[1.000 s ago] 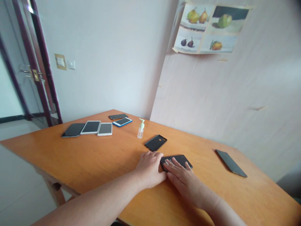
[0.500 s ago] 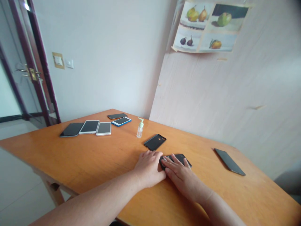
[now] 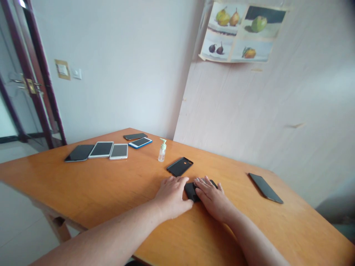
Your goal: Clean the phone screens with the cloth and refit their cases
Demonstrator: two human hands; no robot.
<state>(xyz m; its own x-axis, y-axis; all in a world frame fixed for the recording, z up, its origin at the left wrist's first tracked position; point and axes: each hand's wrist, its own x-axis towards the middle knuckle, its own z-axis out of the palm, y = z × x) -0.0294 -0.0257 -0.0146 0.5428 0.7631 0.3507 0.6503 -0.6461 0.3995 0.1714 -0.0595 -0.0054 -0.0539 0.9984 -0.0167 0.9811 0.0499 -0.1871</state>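
The right hand (image 3: 212,199) now lies further toward two o'clock, fingers flat across the nine-to-three phone (image 3: 190,192), whose nine-o'clock end sits by the left hand's (image 3: 171,197) parted thumb and fingers.

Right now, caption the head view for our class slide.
Right hand on a black phone, left hand beside it, open phone case and pump bottle beyond.

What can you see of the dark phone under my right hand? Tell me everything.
The dark phone is a slim, black slab with a smooth, slightly glossy face. It lies flat on the wooden table, near the black case. The right hand lies across it, hiding much of it; its left end and a far right corner show. The left hand curves around the left end; whether it presses there is unclear. No lit screen shows.
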